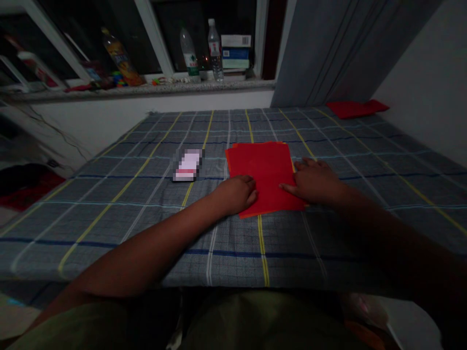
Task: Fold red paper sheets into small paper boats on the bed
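Note:
A stack of red paper sheets lies on the checked cloth in front of me, with orange edges peeking out at its left, top and bottom. On its lower left part rests my left hand, palm down, the fingers slightly bent and a gap between them and the thumb. My right hand lies at the right edge of the stack. Its thumb is stretched over the red sheet, and its fingers reach out flat past the edge. Neither hand visibly lifts a sheet.
A phone, blurred out, lies left of the paper on the checked cloth. Another red item is at the far right corner. Bottles and stacked boxes stand on the windowsill. A grey curtain hangs behind.

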A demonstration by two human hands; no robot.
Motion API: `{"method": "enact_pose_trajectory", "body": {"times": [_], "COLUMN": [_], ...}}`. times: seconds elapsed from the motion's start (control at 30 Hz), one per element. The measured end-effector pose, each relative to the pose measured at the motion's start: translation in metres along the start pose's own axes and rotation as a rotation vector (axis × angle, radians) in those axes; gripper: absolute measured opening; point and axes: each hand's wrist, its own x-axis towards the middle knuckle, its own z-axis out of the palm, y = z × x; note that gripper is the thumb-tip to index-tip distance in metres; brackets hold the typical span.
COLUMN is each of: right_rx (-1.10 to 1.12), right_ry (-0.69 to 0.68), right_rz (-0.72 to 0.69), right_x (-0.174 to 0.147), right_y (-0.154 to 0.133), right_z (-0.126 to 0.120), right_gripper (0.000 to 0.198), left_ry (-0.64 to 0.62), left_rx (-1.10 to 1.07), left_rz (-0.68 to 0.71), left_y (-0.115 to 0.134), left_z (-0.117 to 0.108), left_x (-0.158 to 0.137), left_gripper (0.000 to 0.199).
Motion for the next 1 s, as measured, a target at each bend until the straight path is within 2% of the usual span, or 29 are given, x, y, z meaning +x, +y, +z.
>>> {"method": "enact_pose_trajectory", "body": {"times": [0.13, 0.3, 0.43, 0.57, 0.7, 0.83, 1.0], "right_rx": [0.002, 0.304, 0.424, 0.499, 0.719, 1.004, 1.134], "right_ry": [-0.057, -0.003, 0.023, 0.125, 0.227, 0.318, 0.447], "right_rz": [0.095, 0.165, 0.201, 0.169, 0.199, 0.217, 0.235], "right_x": [0.004, 0.013, 0.022, 0.029, 0.033, 0.034, 0.034], "right_y": [0.008, 0.017, 0.024, 0.028, 0.029, 0.029, 0.023], "right_z": [-0.008, -0.011, 0.000, 0.015, 0.023, 0.025, 0.021], "right_gripper": [0.058, 0.045, 0.033, 0.023, 0.017, 0.022, 0.019], "left_ry": [0.012, 0.039, 0.074, 0.091, 0.133, 0.174, 0.242], "left_rx": [0.005, 0.031, 0.024, 0.020, -0.023, -0.042, -0.022], "left_rz": [0.009, 0.025, 0.038, 0.053, 0.056, 0.054, 0.065], "left_y": [0.000, -0.002, -0.006, -0.008, -0.010, -0.012, -0.014], "left_z": [-0.001, 0.000, 0.000, 0.000, 0.001, 0.001, -0.001], "left_x": [0.000, 0.002, 0.003, 0.003, 0.003, 0.003, 0.001], "left_gripper": [0.038, 0.039, 0.038, 0.034, 0.030, 0.029, 0.028]}}
